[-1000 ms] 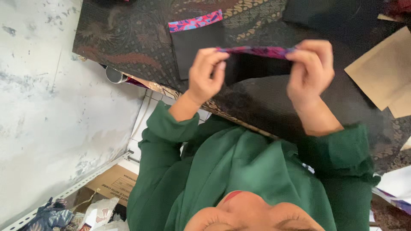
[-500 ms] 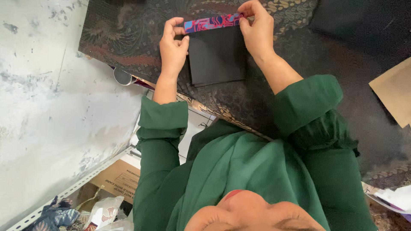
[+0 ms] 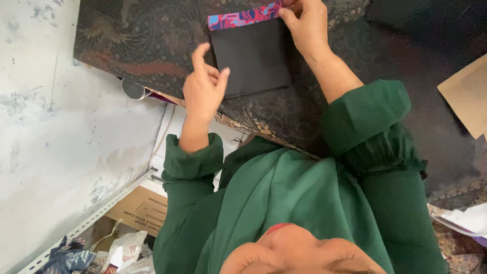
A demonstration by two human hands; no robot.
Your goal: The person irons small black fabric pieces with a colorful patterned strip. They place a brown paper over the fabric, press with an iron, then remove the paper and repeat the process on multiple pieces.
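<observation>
Head view: right hand (image 3: 304, 25) seemingly pinches patterned strip (image 3: 243, 16) atop black pouch (image 3: 251, 56); left hand (image 3: 203, 89) hovers open.

A table draped in dark patterned cloth (image 3: 132, 35) meets a scuffed whitish wall (image 3: 45, 142) (cardboard box (image 3: 139, 210) below).

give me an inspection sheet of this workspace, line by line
surface: table covered with a dark patterned cloth.
job's things: black square piece lying flat on the cloth, a pink and blue patterned strip along its far edge.
clutter: brown paper sheet at the right edge; white papers lower right.
grippers: right hand, fingers pinching the strip's right end; left hand hovering open over the black piece's left side, holding nothing.
cables: nothing seen.
surroundings: scuffed white wall, metal tube end under the table edge, cardboard box and bags below.
</observation>
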